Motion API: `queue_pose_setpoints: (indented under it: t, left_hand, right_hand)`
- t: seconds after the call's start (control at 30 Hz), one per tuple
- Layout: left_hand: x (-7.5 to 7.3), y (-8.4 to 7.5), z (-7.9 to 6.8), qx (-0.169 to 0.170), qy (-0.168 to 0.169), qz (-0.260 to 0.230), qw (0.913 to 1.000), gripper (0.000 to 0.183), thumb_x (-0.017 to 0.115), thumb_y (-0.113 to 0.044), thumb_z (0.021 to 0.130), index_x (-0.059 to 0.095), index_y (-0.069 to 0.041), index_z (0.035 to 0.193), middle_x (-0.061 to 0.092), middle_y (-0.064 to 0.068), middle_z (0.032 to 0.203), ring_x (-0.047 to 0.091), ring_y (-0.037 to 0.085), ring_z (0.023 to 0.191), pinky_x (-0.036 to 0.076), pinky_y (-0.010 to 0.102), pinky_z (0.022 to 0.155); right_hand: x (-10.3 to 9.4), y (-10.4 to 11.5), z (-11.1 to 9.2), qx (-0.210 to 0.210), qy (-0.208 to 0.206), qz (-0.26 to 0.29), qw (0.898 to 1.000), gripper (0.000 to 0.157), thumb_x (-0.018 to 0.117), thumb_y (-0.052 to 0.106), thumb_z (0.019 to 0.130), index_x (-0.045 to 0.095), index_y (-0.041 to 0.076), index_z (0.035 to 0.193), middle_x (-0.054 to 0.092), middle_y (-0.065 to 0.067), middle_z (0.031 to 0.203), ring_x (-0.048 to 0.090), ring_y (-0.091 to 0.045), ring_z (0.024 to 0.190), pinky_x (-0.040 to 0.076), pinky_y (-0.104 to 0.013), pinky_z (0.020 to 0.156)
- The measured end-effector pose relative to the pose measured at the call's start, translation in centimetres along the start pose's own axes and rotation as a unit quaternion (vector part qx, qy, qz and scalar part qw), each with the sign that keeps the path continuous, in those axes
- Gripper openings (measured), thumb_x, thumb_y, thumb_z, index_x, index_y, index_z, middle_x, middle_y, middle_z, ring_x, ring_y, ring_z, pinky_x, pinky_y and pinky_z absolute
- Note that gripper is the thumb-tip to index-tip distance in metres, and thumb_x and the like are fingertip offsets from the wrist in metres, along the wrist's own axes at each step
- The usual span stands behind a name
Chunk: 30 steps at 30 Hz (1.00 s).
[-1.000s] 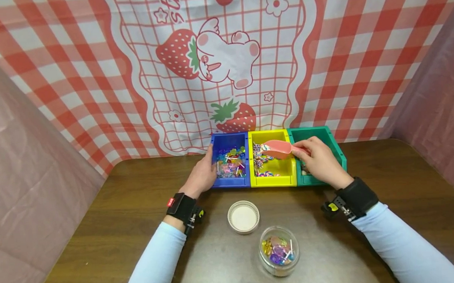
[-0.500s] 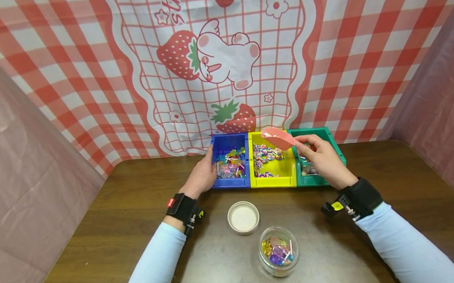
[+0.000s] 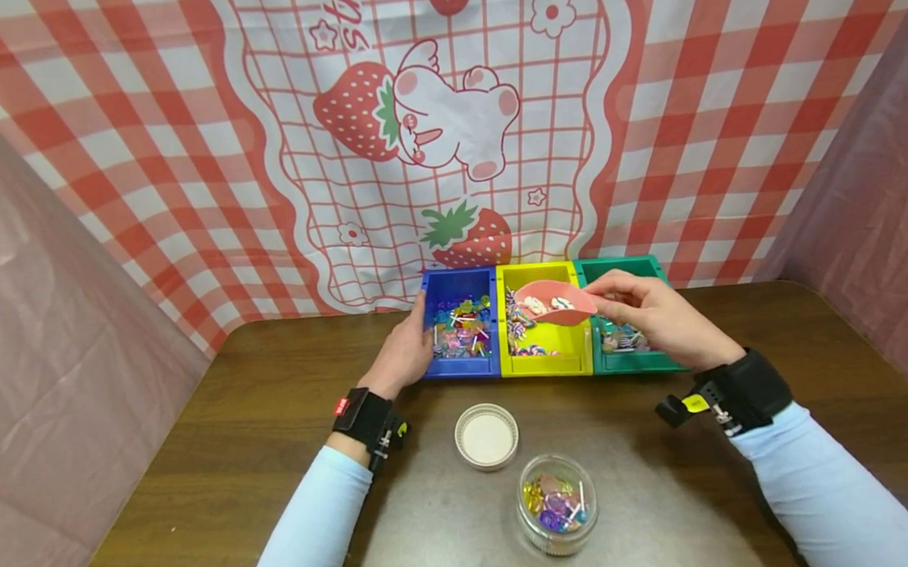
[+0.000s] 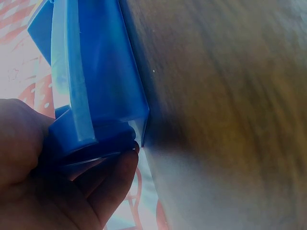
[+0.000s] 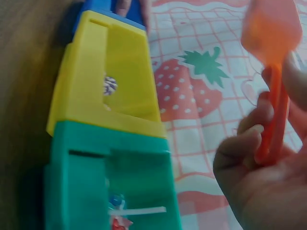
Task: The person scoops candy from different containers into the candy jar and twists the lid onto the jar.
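Note:
In the head view my right hand point(image 3: 654, 314) holds a pink scoop point(image 3: 575, 314) by its handle above the yellow bin point(image 3: 547, 364). A few pale swirled candy pieces point(image 3: 561, 303) lie in the scoop. The right wrist view has the fingers curled round the scoop's handle point(image 5: 273, 110). My left hand point(image 3: 400, 352) grips the outer side of the blue bin point(image 3: 463, 367); in the left wrist view its fingers point(image 4: 115, 187) wrap the bin's corner. Swirl lollipop pieces point(image 3: 517, 325) lie along the yellow bin's left side, partly hidden by the scoop.
A green bin point(image 3: 637, 362) with small pieces adjoins the yellow one on the right, partly under my right hand. Colourful pieces point(image 3: 463, 333) fill the blue bin's front. Nearer me stand a round white lid point(image 3: 486, 435) and a clear jar point(image 3: 559, 540) with colourful pieces inside.
The scoop has risen out of the yellow bin's pieces, tipped back, then levelled with a few pieces in it. The right wrist has shifted right; the left hand stays put.

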State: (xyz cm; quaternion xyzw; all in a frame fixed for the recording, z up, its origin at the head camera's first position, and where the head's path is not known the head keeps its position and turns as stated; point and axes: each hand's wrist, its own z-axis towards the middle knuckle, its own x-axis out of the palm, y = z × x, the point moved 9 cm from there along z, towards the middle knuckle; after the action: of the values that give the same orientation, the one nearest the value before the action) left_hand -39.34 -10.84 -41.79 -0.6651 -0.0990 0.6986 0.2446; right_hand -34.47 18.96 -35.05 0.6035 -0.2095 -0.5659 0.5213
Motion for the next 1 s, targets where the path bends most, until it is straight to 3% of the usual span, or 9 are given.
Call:
queue_pose_setpoints:
  t: [0.23, 0.4, 0.5, 0.7, 1.0]
  left_hand:
    - [0.1, 0.1, -0.1, -0.004, 0.003, 0.003, 1.0000, 0.065, 0.040, -0.020, 0.096, 0.005, -0.015, 0.151, 0.048, 0.015, 0.134, 0.057, 0.021, 0.098, 0.044, 0.037, 0.085]
    - [0.1, 0.2, -0.1, -0.005, 0.002, 0.000, 1.0000, 0.065, 0.040, -0.020, 0.096, 0.005, -0.015, 0.151, 0.050, 0.016, 0.132, 0.058, 0.020, 0.091, 0.045, 0.037, 0.081]
    - [0.1, 0.2, -0.1, -0.005, 0.001, 0.001, 1.0000, 0.065, 0.040, -0.020, 0.096, 0.006, -0.015, 0.151, 0.050, 0.015, 0.132, 0.058, 0.019, 0.091, 0.045, 0.037, 0.081]
    - [0.1, 0.1, 0.0, -0.006, -0.002, 0.001, 1.0000, 0.064, 0.040, -0.020, 0.096, 0.007, -0.015, 0.151, 0.047, 0.014, 0.135, 0.056, 0.022, 0.103, 0.043, 0.037, 0.088]
    - [0.0, 0.1, 0.1, 0.003, -0.003, 0.001, 1.0000, 0.065, 0.040, -0.020, 0.096, 0.007, -0.014, 0.151, 0.047, 0.015, 0.135, 0.054, 0.025, 0.108, 0.042, 0.037, 0.090]
  right_hand:
    - [0.7, 1.8, -1.1, -0.054, 0.106, -0.031, 0.992, 0.026, 0.056, 0.021, 0.091, 0.064, 0.019, 0.115, 0.056, -0.002, 0.112, 0.044, -0.018, 0.102, 0.050, -0.037, 0.074]
    - [2.4, 3.2, -2.2, -0.108, 0.211, -0.017, 0.971, 0.030, 0.059, 0.009, 0.087, 0.066, 0.017, 0.115, 0.061, -0.004, 0.108, 0.048, -0.019, 0.101, 0.050, -0.041, 0.074]
    - [3.5, 3.8, -2.7, -0.126, 0.256, -0.024, 0.958, 0.030, 0.062, 0.010, 0.085, 0.067, 0.018, 0.113, 0.062, -0.003, 0.105, 0.052, -0.018, 0.095, 0.050, -0.038, 0.072]
    - [4.8, 4.6, -3.3, -0.133, 0.292, -0.045, 0.946, 0.026, 0.066, 0.017, 0.082, 0.069, 0.021, 0.107, 0.064, 0.001, 0.099, 0.055, -0.015, 0.087, 0.050, -0.034, 0.067]
    - [6.2, 6.6, -4.2, -0.198, 0.309, -0.068, 0.928, 0.023, 0.067, 0.016, 0.082, 0.069, 0.020, 0.104, 0.062, 0.003, 0.097, 0.053, -0.012, 0.085, 0.049, -0.030, 0.065]
